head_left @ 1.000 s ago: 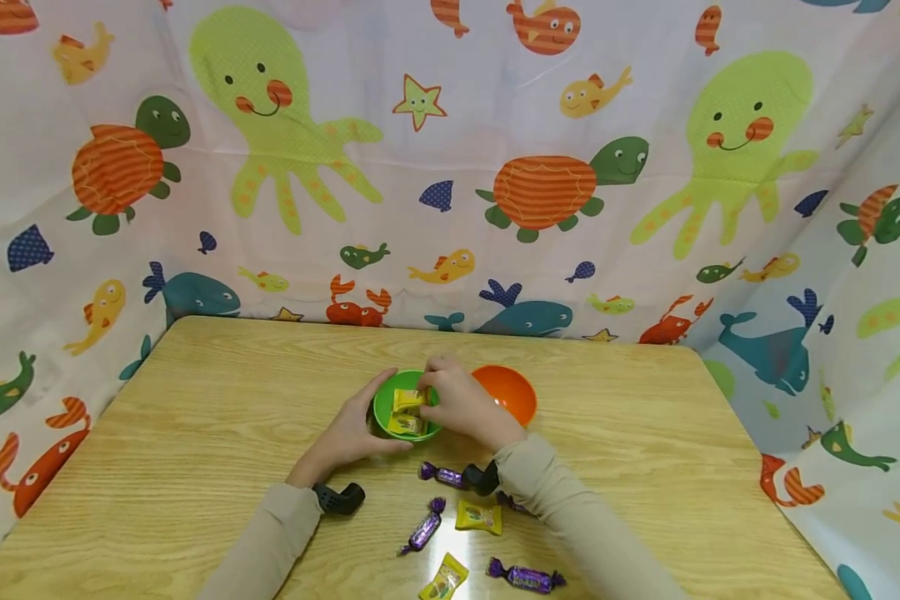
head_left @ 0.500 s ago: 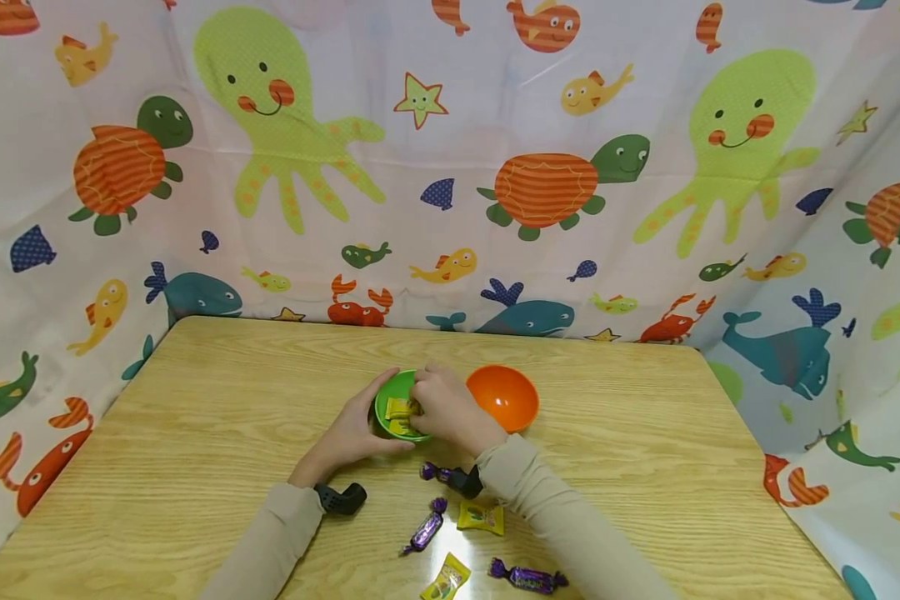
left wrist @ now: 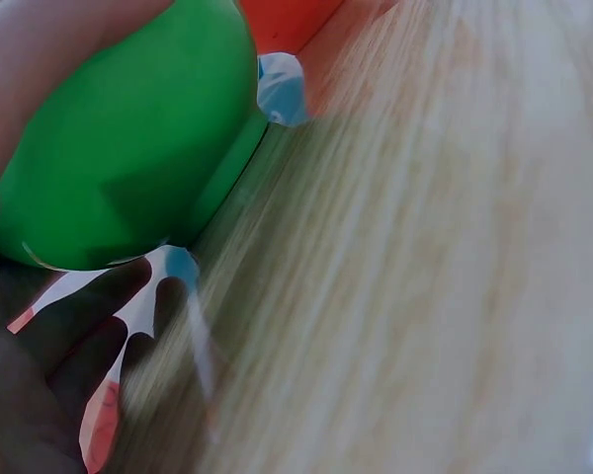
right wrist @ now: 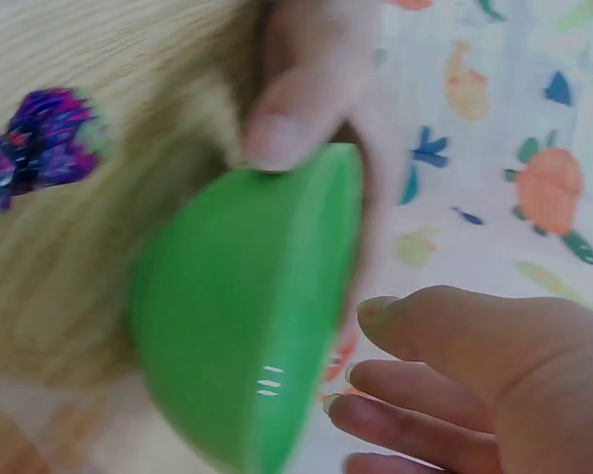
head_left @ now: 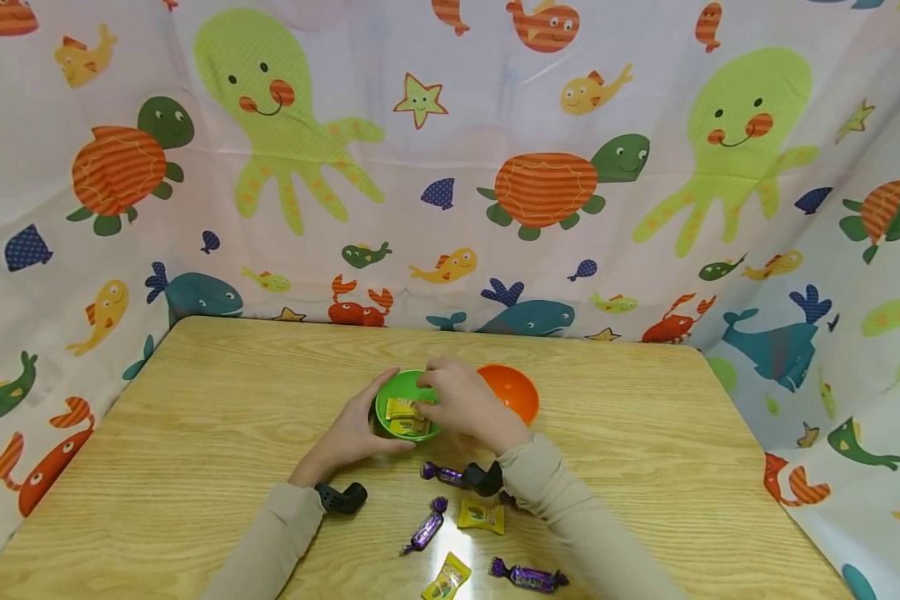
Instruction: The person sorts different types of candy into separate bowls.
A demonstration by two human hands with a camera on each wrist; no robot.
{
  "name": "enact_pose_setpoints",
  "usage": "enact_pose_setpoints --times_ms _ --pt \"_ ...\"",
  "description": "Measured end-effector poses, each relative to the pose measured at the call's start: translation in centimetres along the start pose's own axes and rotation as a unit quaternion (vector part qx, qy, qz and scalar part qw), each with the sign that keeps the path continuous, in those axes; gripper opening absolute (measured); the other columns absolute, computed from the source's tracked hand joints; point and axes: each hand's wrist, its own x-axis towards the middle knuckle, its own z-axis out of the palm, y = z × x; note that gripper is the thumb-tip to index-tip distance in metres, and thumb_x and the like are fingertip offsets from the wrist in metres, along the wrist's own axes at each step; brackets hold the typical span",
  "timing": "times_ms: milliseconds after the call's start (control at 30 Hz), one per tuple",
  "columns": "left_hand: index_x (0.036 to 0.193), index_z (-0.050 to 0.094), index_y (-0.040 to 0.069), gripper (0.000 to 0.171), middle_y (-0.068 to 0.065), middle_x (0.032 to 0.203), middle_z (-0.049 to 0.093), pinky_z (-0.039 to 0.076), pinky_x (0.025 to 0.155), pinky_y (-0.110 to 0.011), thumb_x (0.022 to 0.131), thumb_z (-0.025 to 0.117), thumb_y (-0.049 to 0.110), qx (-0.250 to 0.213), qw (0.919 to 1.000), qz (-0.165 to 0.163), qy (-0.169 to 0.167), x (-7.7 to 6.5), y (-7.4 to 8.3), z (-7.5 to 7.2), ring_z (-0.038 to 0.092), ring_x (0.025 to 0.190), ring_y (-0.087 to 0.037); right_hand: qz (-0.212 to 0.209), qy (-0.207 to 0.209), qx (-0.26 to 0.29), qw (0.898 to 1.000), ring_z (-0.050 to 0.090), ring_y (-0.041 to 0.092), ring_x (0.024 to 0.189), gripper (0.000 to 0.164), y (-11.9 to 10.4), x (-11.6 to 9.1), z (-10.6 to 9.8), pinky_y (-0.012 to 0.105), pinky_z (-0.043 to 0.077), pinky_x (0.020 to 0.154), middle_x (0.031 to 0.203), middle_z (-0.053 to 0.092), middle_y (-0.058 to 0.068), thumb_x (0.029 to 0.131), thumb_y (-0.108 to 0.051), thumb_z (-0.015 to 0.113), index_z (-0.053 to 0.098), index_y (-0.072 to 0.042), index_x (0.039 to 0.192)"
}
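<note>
My left hand (head_left: 352, 429) holds the green bowl (head_left: 403, 382) from its left side, thumb at the near side and fingers around the far side. Yellow-wrapped candies (head_left: 401, 408) lie inside that bowl. Over its right rim hovers my right hand (head_left: 463, 403). The right wrist view shows the right hand (right wrist: 474, 380) with fingers loosely bent and a gap before the thumb, nothing between them, apart from the green bowl (right wrist: 232, 316). Close behind the right hand stands an orange bowl (head_left: 516, 387), partly hidden by it.
Nearer on the wooden table (head_left: 232, 400) lie yellow-wrapped candies (head_left: 482, 517) and several purple-wrapped candies (head_left: 424, 528), one mostly hidden by the right sleeve (head_left: 570, 492). A curtain (head_left: 435, 142) printed with sea animals borders the table at the back and sides.
My right hand dips deeper into the green bowl, then draws back to the right with its fingers spread apart. The yellow candies inside have shifted slightly. My left hand stays put.
</note>
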Motion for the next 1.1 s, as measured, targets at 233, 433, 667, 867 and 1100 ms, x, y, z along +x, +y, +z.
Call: enact_pose_setpoints --times_ms 233,433,667,867,1100 --pt "0.158 0.025 0.017 0.114 -0.004 0.151 0.043 0.028 0.114 -0.052 0.067 0.094 0.02 0.002 1.0 -0.002 0.006 0.4 -1.6 0.0 0.042 0.136 -0.025 -0.011 0.031 0.046 0.998 0.062 0.023 0.093 0.023 0.0 -2.1 -2.6 0.033 0.055 0.08 0.101 0.067 0.009 0.088 -0.017 0.076 0.074 -0.004 0.106" --pt "0.157 0.026 0.014 0.115 -0.002 0.15 0.044 0.024 0.116 -0.053 0.066 0.095 0.027 0.005 0.9999 -0.004 0.012 0.4 -1.3 -0.1 0.041 0.137 -0.024 -0.015 0.043 0.043 0.998 0.06 0.018 0.086 0.019 0.1 -4.4 -3.4 0.03 0.054 0.075 0.095 0.066 0.005 0.087 -0.016 0.077 0.074 -0.005 0.102" --pt "0.158 0.026 0.014 0.117 -0.003 0.153 0.04 0.022 0.117 -0.052 0.065 0.095 0.033 0.023 0.9996 -0.007 0.013 0.4 -1.1 0.1 0.036 0.141 -0.025 0.009 0.036 0.052 0.998 0.06 0.018 0.09 0.018 0.6 -8.4 -2.4 0.031 0.053 0.077 0.097 0.066 -0.001 0.087 -0.02 0.077 0.074 -0.01 0.102" --pt "0.157 0.027 0.016 0.115 -0.005 0.153 0.04 0.022 0.116 -0.054 0.065 0.095 0.027 0.012 0.9997 -0.009 0.017 0.2 -1.0 0.1 0.035 0.142 -0.026 -0.002 0.011 0.062 0.998 0.06 0.016 0.09 0.02 0.9 -11.6 -0.4 0.031 0.054 0.079 0.096 0.067 0.0 0.083 -0.018 0.081 0.075 -0.008 0.098" --pt "0.157 0.027 0.013 0.115 -0.008 0.154 0.04 0.023 0.116 -0.055 0.066 0.095 0.026 0.02 0.9995 -0.018 0.015 0.0 0.2 -0.1 0.035 0.142 -0.029 -0.019 -0.018 0.005 1.0 0.052 0.011 0.085 0.032 0.2 -13.5 1.1 0.029 0.048 0.075 0.094 0.067 -0.004 0.072 -0.026 0.088 0.076 -0.011 0.098"
